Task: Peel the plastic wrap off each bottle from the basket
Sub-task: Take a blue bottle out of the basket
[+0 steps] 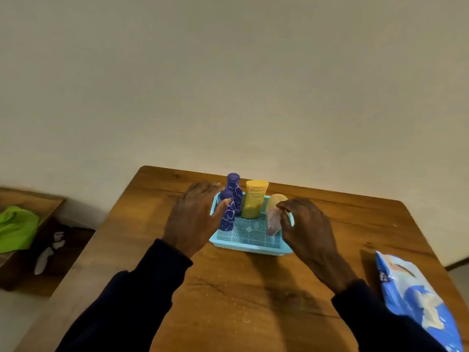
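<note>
One blue basket (248, 248) on the table (228, 288) held four bottles: two purple bottles (234, 189), one yellow bottle (253, 199) and one pale bottle (273, 219). The left hand (195, 212) was spread loose, thumb at the nearer purple bottle (227, 217). The right hand (307, 224) bent beside the pale bottle, but I couldn't tell if it gripped anything.

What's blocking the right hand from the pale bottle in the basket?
Nothing visible does. The right hand is right up against the pale bottle, by the right edge of the blue basket. The yellow bottle stands off to its left.
</note>
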